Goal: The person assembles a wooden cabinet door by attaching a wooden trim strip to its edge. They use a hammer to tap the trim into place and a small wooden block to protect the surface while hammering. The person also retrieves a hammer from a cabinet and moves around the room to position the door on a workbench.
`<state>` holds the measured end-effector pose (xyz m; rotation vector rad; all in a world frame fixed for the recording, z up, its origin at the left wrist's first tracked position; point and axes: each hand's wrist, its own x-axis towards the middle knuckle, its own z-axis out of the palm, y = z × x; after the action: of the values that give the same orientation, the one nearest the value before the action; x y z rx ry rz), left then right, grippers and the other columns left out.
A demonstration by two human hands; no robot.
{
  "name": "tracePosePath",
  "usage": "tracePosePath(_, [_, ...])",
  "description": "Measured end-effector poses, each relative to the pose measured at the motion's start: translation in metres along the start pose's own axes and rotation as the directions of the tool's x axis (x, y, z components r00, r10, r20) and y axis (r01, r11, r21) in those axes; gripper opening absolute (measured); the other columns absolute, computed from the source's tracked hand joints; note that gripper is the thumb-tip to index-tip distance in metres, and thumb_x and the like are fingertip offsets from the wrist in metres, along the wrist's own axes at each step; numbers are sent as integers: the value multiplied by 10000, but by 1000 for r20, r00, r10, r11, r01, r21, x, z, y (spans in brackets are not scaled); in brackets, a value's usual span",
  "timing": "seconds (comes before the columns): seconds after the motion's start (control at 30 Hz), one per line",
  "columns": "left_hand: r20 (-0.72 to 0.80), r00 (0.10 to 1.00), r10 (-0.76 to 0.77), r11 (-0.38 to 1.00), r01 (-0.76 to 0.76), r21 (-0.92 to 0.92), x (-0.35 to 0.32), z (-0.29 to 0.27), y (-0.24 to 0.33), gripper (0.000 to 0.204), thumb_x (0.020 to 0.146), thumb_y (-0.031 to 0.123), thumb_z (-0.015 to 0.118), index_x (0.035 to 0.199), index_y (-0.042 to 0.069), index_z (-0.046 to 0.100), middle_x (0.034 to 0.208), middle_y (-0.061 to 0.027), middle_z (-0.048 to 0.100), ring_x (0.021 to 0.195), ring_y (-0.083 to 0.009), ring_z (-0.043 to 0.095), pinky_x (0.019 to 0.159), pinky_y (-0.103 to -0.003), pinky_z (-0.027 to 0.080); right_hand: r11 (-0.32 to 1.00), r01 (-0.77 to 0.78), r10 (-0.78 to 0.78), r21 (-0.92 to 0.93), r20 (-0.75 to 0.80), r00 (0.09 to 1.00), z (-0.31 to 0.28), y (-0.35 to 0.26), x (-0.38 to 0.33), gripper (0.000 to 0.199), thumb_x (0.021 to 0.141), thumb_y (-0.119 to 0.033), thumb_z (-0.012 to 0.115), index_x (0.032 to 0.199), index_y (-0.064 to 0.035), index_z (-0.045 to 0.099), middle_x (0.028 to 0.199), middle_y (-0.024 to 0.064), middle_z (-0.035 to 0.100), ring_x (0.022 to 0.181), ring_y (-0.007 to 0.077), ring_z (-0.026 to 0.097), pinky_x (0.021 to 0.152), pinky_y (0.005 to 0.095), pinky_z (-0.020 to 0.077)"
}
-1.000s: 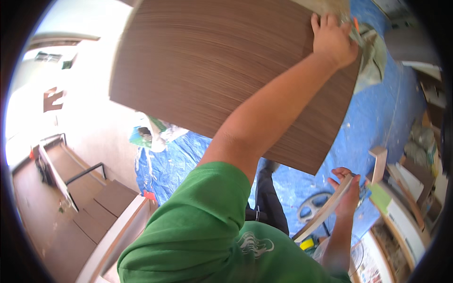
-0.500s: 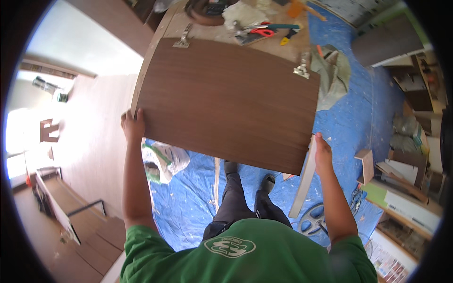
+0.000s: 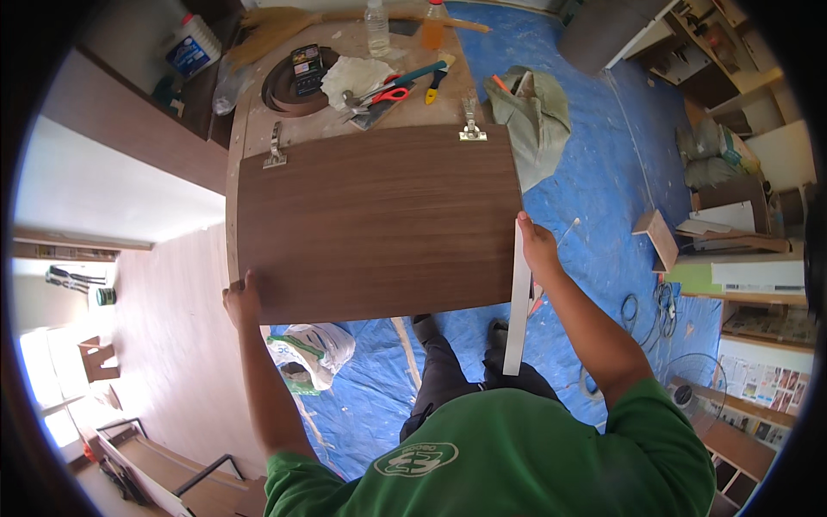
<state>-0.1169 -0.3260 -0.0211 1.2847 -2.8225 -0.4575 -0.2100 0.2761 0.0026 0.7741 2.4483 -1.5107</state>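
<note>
A brown wood-grain cabinet door [image 3: 370,224] lies in front of me, its far part over the workbench. Two metal hinges, a left hinge [image 3: 275,148] and a right hinge [image 3: 472,125], are fixed along its far edge. My left hand [image 3: 242,302] grips the near left corner, thumb on top and fingers partly hidden below. At the right edge, my right hand [image 3: 538,248] is closed on the door, with its thumb up and its other fingers mostly out of sight. A pale flat strip [image 3: 515,319] runs toward me below that hand; whether the hand holds it too, I cannot tell.
On the workbench [image 3: 250,129] lie a hammer [image 3: 405,82], red-handled scissors [image 3: 389,95], a brush [image 3: 435,84] and coiled edging [image 3: 280,90]. Bottles stand behind. Blue sheeting [image 3: 603,189] covers the floor, with a cloth bag [image 3: 530,129] and a white sack [image 3: 314,349] nearby.
The door has swung from a slant to nearly level in view, its right side now farther from me. Both hands stay on its edges. My view has shifted too, showing more of the bench.
</note>
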Motion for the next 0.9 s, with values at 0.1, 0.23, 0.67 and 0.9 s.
tracePosePath(0.1, [9, 1000, 7, 1000, -7, -6, -9, 3, -2, 616, 958, 579, 594, 1158, 15, 739, 1132, -244, 668, 1146, -416, 607, 1009, -511, 470, 1000, -10, 10, -12, -11, 1000, -6, 2, 4, 768, 970, -702, 535, 684, 9, 583, 662, 113, 558, 663, 220, 519, 643, 396, 440])
tracePosePath(0.23, [16, 1000, -11, 1000, 11, -8, -26, 0, -15, 604, 955, 564, 605, 1120, 1, 746, 1091, -255, 675, 1121, -419, 612, 986, -517, 473, 988, 84, -88, -132, -25, 996, -3, -2, 2, 780, 983, -709, 492, 744, 25, 610, 717, 158, 587, 711, 277, 561, 675, 407, 448])
tracePosePath(0.67, [-30, 995, -98, 995, 98, -8, -43, -3, -12, 675, 907, 592, 666, 1283, 32, 663, 1304, -244, 591, 1230, -422, 547, 1023, -533, 455, 960, 119, -125, -255, -8, 992, -44, -5, 27, 842, 978, -728, 473, 833, 77, 672, 783, 247, 669, 774, 362, 660, 729, 449, 507])
tracePosePath(0.9, [118, 893, 434, 864, -375, -337, -157, 43, 80, 396, 1014, 432, 621, 1155, 65, 663, 1051, -142, 682, 855, -284, 651, 716, -449, 537, 974, 102, -97, 204, -36, 995, -160, -67, -2, 655, 1003, -640, 524, 959, -19, 726, 866, 106, 666, 795, 179, 626, 740, 344, 505])
